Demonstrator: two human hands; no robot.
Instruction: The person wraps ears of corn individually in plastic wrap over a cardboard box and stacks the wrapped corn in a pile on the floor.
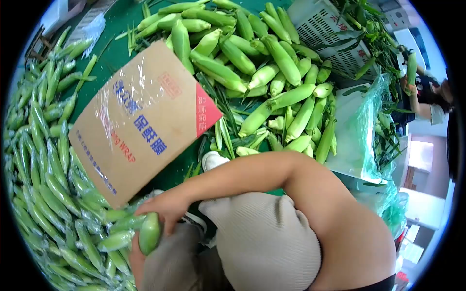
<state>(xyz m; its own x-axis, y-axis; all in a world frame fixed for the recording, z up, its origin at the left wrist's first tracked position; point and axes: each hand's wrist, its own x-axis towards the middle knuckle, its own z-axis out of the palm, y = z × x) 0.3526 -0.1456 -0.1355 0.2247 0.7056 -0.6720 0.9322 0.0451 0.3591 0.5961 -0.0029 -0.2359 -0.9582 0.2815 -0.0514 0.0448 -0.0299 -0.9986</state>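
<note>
An ear of corn in its green husk (149, 234) is held low at the left, between my two hands and close to the wrapped pile. My right hand (167, 206) reaches across from the right and closes around its upper side. On the lower left side of the same ear, my left hand (136, 259) is pressed against it; most of that hand is hidden. Just beyond them stands a cardboard box of cling wrap (145, 121). Film-wrapped ears of corn (53, 194) lie heaped beside the hands at the left.
Unwrapped ears (286, 68) form a big pile on the green surface (109, 48) ahead. A white perforated crate (325, 34) with husks tilts at the upper right, near a green plastic bag (374, 111). At the far right, another person's hand (410, 88) holds an ear.
</note>
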